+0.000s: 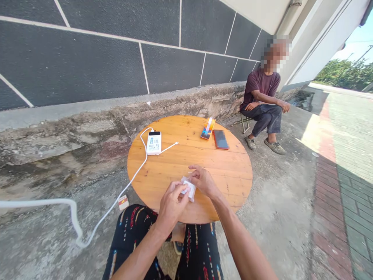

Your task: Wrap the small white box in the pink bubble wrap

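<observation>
Just over the near part of the round wooden table, my left hand (174,200) pinches a small white packet (190,189) in clear plastic between thumb and fingers. What lies inside the plastic is too small to make out. My right hand (202,181) is at the packet's upper right edge, its index finger stretched out and apart from the thumb. Whether its lower fingers touch the plastic is unclear.
On the table (233,175) lie a white power bank (154,143) with white cables, an orange-and-blue box (208,129) and a phone (221,139). A white cable (116,204) runs off the left side. A small box (123,202) is on the ground. A seated person (264,89) is at right.
</observation>
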